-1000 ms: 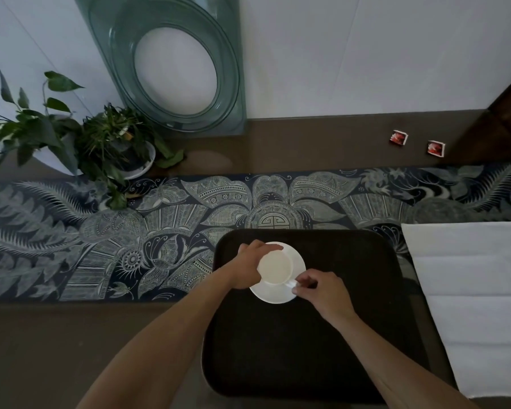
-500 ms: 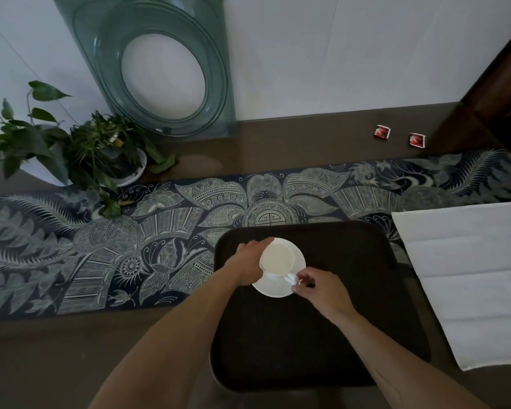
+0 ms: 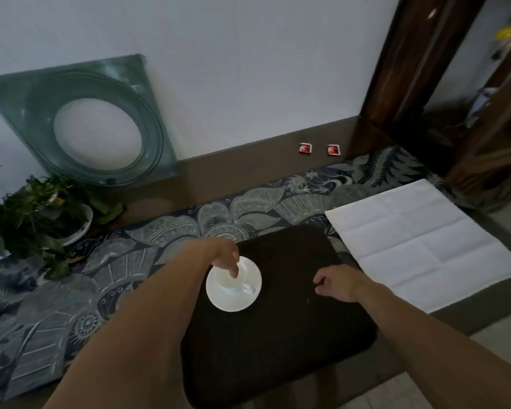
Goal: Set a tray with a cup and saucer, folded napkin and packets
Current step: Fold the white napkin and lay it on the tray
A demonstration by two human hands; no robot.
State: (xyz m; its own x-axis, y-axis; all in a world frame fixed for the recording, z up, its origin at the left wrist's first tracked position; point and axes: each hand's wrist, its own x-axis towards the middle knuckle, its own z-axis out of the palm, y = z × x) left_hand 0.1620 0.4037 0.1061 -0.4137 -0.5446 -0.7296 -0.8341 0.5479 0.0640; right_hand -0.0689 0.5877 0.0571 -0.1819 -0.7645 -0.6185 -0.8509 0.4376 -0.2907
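A white cup (image 3: 229, 281) stands on a white saucer (image 3: 242, 302) at the far left of a dark tray (image 3: 292, 335). My left hand (image 3: 223, 256) rests over the cup's far rim, fingers curled on it. My right hand (image 3: 338, 281) hovers over the tray to the right of the saucer, loosely curled and holding nothing. A white napkin (image 3: 419, 237) lies unfolded flat to the right of the tray. Two small red packets (image 3: 305, 148) (image 3: 333, 149) lie by the wall, beyond the patterned runner.
A dark patterned runner (image 3: 101, 261) covers the brown tabletop. Potted plants (image 3: 36, 214) sit at the far left, and a green glass panel (image 3: 86, 128) leans against the wall. A dark wooden post (image 3: 410, 69) rises at the right. The table's edge runs just right of the napkin.
My right hand has let go of the cup's handle and moved right, away from the saucer. My left hand stays on the cup. The camera has swung to the right.
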